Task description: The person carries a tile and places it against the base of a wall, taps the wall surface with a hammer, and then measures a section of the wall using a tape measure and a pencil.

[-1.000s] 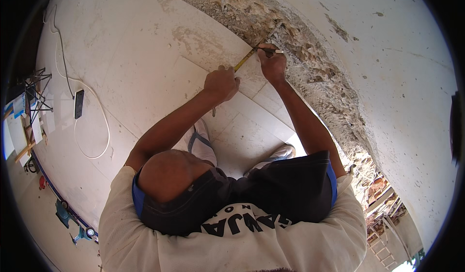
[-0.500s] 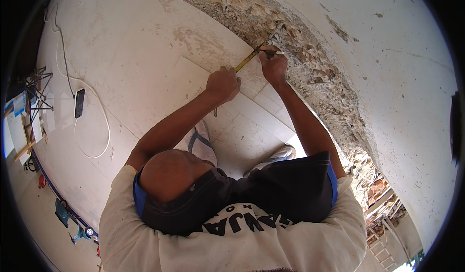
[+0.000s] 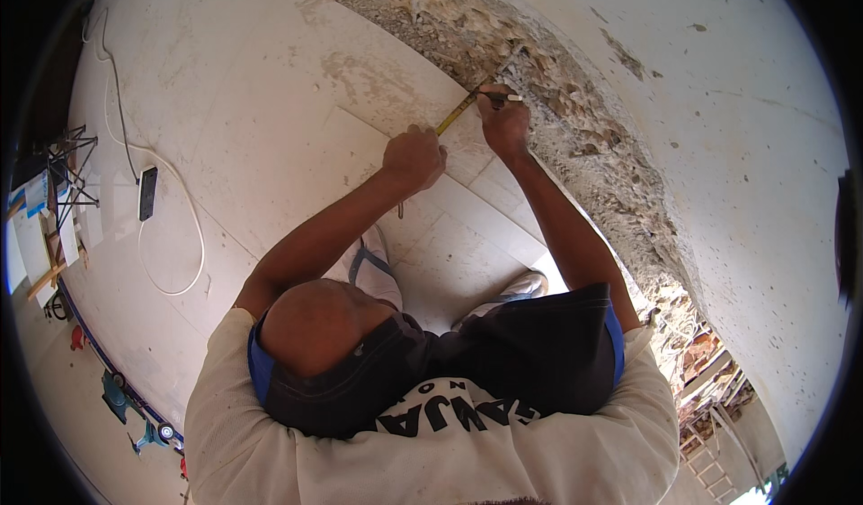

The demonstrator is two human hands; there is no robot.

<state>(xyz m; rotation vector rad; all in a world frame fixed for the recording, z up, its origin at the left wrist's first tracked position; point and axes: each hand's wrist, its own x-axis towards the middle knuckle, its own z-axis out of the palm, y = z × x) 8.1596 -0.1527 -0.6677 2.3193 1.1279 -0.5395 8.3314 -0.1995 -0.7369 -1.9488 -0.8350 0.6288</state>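
Note:
My left hand (image 3: 414, 158) is closed round the body of a tape measure, most of which the fingers hide. Its yellow blade (image 3: 455, 114) runs out across the pale floor tiles (image 3: 465, 142) to the broken strip at the foot of the wall. At the far end of the blade, my right hand (image 3: 506, 129) grips a slim marker pen (image 3: 514, 98), dark with a white end. The pen's tip lies close to the blade; whether it touches the tile I cannot tell. A small strap (image 3: 400, 210) hangs below my left hand.
Rough broken masonry (image 3: 575, 114) curves between the tiles and the white wall (image 3: 737, 145). A power strip (image 3: 147, 192) with a white cable (image 3: 202, 244) lies on the floor at left. A black metal stand (image 3: 74, 168) is at the far left, rubble and wood (image 3: 710, 370) at lower right.
My right hand, with the pen, has shifted slightly left, toward the tape blade. My left hand and the tape measure stay nearly where they were.

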